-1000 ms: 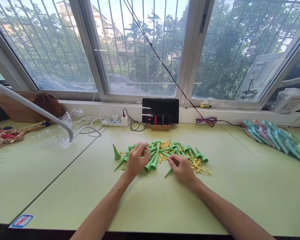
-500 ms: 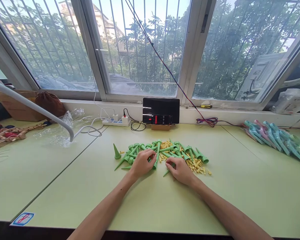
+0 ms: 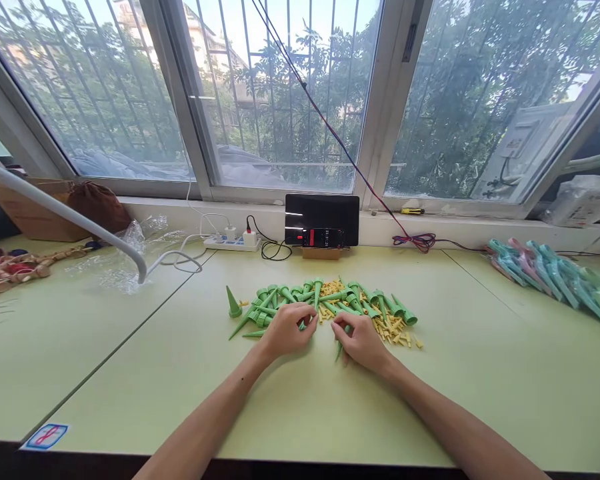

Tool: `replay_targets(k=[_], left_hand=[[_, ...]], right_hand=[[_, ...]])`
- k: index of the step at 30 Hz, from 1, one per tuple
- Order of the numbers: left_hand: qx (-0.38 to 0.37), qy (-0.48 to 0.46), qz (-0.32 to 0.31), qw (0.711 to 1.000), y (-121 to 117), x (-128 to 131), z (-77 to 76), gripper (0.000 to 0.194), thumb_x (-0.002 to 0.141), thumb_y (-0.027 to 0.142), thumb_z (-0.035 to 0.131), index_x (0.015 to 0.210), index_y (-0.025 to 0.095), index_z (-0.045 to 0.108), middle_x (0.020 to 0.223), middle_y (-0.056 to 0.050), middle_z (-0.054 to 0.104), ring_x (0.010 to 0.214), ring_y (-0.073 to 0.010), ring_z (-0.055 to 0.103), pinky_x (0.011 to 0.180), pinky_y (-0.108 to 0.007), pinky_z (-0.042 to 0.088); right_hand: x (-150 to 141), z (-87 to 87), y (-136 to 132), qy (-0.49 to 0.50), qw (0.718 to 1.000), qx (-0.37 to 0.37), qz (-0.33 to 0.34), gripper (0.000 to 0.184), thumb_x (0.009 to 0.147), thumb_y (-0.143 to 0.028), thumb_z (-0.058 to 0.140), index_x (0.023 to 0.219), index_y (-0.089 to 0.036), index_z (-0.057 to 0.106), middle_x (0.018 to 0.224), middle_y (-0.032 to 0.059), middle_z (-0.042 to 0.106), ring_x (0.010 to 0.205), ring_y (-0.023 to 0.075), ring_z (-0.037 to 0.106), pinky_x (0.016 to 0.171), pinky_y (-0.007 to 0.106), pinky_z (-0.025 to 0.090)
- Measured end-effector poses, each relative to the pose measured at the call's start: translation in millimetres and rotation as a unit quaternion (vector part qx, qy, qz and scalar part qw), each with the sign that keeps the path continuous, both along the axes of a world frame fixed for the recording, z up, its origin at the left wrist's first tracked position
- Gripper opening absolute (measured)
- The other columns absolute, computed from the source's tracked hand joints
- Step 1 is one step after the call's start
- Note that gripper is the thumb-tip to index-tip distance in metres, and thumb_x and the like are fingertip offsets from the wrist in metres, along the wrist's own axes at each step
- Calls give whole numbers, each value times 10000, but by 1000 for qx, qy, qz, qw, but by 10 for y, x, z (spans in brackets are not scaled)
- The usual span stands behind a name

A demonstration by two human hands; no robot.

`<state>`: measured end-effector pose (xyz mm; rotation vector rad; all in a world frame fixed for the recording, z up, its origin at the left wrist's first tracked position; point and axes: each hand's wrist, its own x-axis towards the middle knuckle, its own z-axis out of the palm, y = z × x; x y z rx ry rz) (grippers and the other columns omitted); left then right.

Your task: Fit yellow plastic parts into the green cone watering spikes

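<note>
A heap of green plastic cone spikes (image 3: 330, 300) lies on the pale green table (image 3: 300, 400), mixed with small yellow pieces (image 3: 393, 331). One green cone (image 3: 233, 305) stands upright at the heap's left. My left hand (image 3: 286, 330) is curled at the near edge of the heap, fingers closed on a green spike. My right hand (image 3: 363, 340) is closed round another green spike (image 3: 339, 349) whose tip points down toward me. The two hands are close together, fingertips a few centimetres apart.
A black tablet (image 3: 322, 219) with a phone (image 3: 323, 237) in front stands at the window sill. A power strip (image 3: 230, 243) and cables lie left of it. A white tube (image 3: 70, 217) arcs over the left table. Teal and pink packets (image 3: 555, 277) lie at the right.
My left hand came back from reaching over the heap and closed on a green spike. My right hand drew slightly toward me with its spike. The hands moved closer together.
</note>
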<state>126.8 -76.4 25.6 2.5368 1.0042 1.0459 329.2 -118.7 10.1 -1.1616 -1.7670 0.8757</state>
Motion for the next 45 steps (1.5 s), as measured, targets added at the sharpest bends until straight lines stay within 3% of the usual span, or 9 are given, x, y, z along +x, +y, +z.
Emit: replay_targets(k=[5, 12, 16, 21, 26, 30, 35, 41, 45], left_hand=[[-3, 34, -62, 997, -100, 16, 74, 89, 811, 188, 572, 848, 195, 653, 721, -25, 611, 680, -156, 557, 638, -271, 437], [3, 47, -101, 994, -173, 67, 124, 272, 757, 339, 713, 985, 197, 670, 777, -29, 633, 720, -172, 566, 662, -285, 444], [26, 33, -97, 994, -168, 81, 102, 250, 816, 393, 677, 954, 185, 675, 757, -37, 640, 698, -167, 561, 635, -283, 430], [55, 19, -86, 995, -153, 95, 74, 154, 874, 325, 617, 890, 184, 677, 713, -34, 634, 666, -154, 549, 605, -272, 413], [86, 1, -91, 992, -159, 114, 85, 177, 947, 247, 509, 877, 180, 657, 671, -23, 611, 624, -135, 523, 580, -256, 387], [75, -1, -97, 992, -149, 115, 71, 213, 977, 206, 451, 862, 170, 627, 663, -11, 572, 603, -120, 487, 566, -243, 357], [43, -30, -67, 996, -116, 104, 40, 207, 987, 202, 430, 858, 168, 589, 709, -14, 583, 627, -117, 490, 597, -234, 367], [-17, -84, -2, 996, -92, 95, 49, 219, 988, 244, 439, 828, 179, 574, 669, 16, 564, 591, -102, 467, 598, -220, 373], [-18, -87, 31, 996, -78, 98, 49, 261, 975, 274, 467, 747, 179, 551, 615, 32, 519, 551, -95, 423, 568, -221, 351]], right_hand=[[-24, -10, 21, 75, 997, -35, -8, 250, 888, -422, 561, 795, -193, 597, 701, 6, 633, 347, 134, 593, 282, 227, 373], [-29, 1, 107, 239, 964, -117, 2, 278, 786, -425, 678, 846, -183, 556, 677, -15, 634, 366, 146, 610, 309, 232, 458], [-40, 44, 96, 269, 953, -138, 14, 282, 774, -404, 696, 853, -178, 546, 693, -15, 644, 399, 134, 622, 352, 231, 494], [-51, 57, 70, 284, 948, -137, 37, 267, 793, -383, 693, 880, -176, 550, 734, -1, 659, 449, 135, 643, 411, 248, 526], [-38, 34, 82, 312, 937, -143, 63, 243, 823, -380, 676, 888, -181, 554, 739, -15, 645, 477, 136, 654, 444, 249, 532], [-19, 26, 91, 310, 938, -142, 71, 226, 839, -367, 671, 885, -178, 556, 693, -33, 621, 483, 144, 668, 446, 237, 526], [-3, 54, 91, 277, 949, -136, 56, 247, 840, -388, 658, 908, -172, 561, 871, 12, 660, 447, 131, 663, 394, 225, 507], [-9, -22, 83, 164, 978, -122, 44, 302, 867, -455, 599, 998, -185, 569, 1017, 48, 653, 386, 104, 625, 312, 212, 451], [-9, -45, 40, 78, 991, -95, 58, 266, 876, -394, 586, 1068, -209, 589, 1129, 61, 634, 419, 89, 633, 333, 202, 436]])
